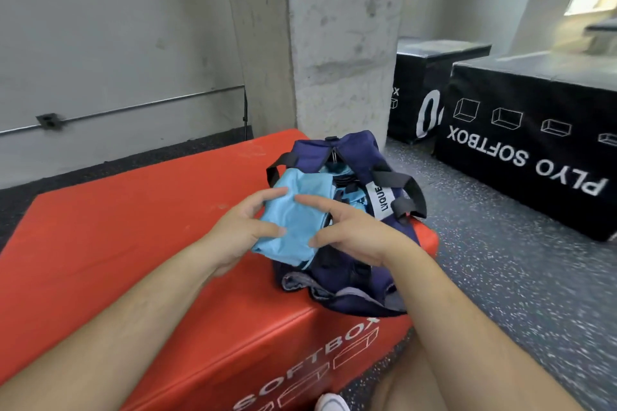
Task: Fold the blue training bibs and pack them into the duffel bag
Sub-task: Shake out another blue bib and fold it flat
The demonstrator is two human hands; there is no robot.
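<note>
Grey walls [100, 27] and a bare concrete pillar [344, 43] stand behind a speckled gym floor [500, 260], with black soft plyo boxes [534, 130] off to the right. From the head view, a red soft box [133, 243] fills the foreground, and a navy duffel bag [320, 150] lies unzipped on its right end, a white label [379, 198] on its strap. More blue fabric [357, 200] shows inside the opening. A folded blue bib [293, 210] is held just above the bag's left side. The left hand [233, 233] grips its left edge, thumb on top and fingers [272, 193] curled round the far edge. The right hand [357, 230] pinches the right edge between forefinger and thumb. A white shoe [330, 404] peeks in below.
</note>
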